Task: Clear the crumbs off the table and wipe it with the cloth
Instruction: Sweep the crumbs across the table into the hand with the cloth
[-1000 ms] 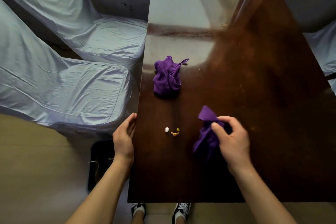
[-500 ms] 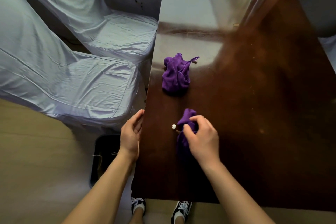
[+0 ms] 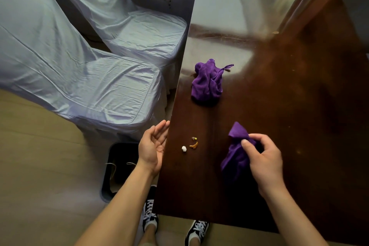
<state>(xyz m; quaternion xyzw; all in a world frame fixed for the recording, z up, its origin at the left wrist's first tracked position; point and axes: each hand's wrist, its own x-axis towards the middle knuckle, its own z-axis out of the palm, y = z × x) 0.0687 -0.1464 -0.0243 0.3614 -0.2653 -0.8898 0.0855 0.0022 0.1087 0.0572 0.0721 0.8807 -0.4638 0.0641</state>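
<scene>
Status: one sweep stroke completed, crumbs not yet off the table.

1. Right hand: fingers and thumb are curled round the bunched purple cloth, holding it. Half a second ago this hand had the cloth right at the crumbs. It has since drawn back to the right and now sits well apart from them.
2. Crumbs: a white piece, an orange curl and a small brown-and-yellow bit lie together on the table. They appear nearer the left edge than a second ago, which suggests the stroke moved them.
3. Left hand: held against the table edge, level with the crumbs. It has turned palm-up, fingers relaxed and slightly cupped, holding nothing.
4. A dark bin stands on the floor below the left hand.
5. A second purple cloth lies crumpled farther up the table, untouched.

Assessment: the withdrawal looks like a reset for another stroke. The open left palm is placed to catch the crumbs. A stroke angled away from the palm would send them to the floor. Wiping has not begun.
</scene>
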